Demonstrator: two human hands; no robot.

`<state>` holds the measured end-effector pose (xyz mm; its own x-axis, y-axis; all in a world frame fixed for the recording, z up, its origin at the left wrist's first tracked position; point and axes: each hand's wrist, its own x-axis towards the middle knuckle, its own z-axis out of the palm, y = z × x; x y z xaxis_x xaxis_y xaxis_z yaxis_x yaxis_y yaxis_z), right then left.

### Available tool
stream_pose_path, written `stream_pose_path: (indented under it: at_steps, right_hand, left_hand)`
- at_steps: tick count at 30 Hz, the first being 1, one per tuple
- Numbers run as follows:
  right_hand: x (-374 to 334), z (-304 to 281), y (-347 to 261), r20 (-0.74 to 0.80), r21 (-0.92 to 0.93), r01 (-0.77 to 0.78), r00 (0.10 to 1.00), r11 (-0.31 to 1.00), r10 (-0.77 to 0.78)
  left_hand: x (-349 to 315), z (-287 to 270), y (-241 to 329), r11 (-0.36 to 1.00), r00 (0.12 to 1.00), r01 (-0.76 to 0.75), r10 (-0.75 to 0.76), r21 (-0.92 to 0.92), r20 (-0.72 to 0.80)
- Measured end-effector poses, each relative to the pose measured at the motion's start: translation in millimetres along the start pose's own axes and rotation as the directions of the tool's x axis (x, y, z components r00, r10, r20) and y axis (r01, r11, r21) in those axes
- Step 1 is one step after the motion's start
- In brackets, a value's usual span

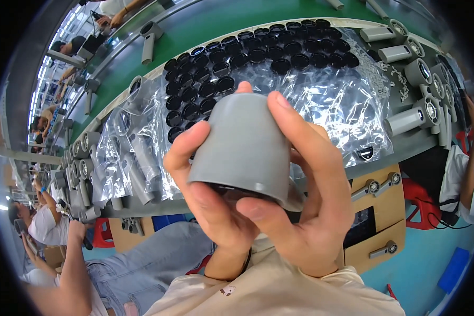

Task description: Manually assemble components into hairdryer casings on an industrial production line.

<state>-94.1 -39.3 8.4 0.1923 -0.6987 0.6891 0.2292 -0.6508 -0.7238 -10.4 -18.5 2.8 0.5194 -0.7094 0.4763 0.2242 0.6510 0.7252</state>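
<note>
Close up in the middle of the head view is a grey hair dryer shell (242,142), its wider, open end tilted down toward me. A dark part shows inside that lower rim. My left hand (200,195) is closed round the left side of the shell, fingertips on its wall and the thumb at the rim. On the other side, my right hand (316,184) grips it, index finger along the upper edge and thumb at the lower rim. A grey piece, perhaps the shell's handle, is mostly hidden behind my right fingers.
Beyond my hands, several round black caps (255,55) lie in rows on clear plastic sheeting (332,113). More grey shells stand at the right (405,121) and under plastic at the left (137,158). Below the bench are cardboard boxes (376,231). A co-worker's arm (75,263) is at lower left.
</note>
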Motion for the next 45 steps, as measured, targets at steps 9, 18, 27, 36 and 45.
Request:
stream_pose_path:
  at_steps: [9,18,27,36,45]
  right_hand:
    - [0.4,-0.5,-5.8,-0.012,-0.055,0.025,1.0,0.998,-0.026]
    - [0.7,-3.4,3.8,0.061,0.082,-0.257,0.966,0.963,0.253]
    - [-14.1,-42.7,-37.4,0.228,-0.166,0.044,0.974,0.985,-0.005]
    - [4.3,14.5,1.8,-0.126,0.121,0.051,0.991,0.991,-0.036]
    - [-1.3,13.9,15.3,-0.234,0.431,0.036,0.969,0.901,0.073]
  left_hand:
    - [16.0,-24.6,0.8,0.998,0.963,-0.053,0.045,0.025,0.264]
    - [18.9,-25.7,10.3,0.978,0.983,0.091,-0.118,0.189,0.138]
    - [22.1,-6.3,10.0,0.966,0.96,0.176,-0.21,-0.189,-0.183]
    - [-3.5,-9.1,0.3,1.0,0.996,0.01,-0.012,0.025,0.086]
    - [12.9,-0.4,-5.4,0.97,0.931,-0.243,0.233,0.0,0.28]
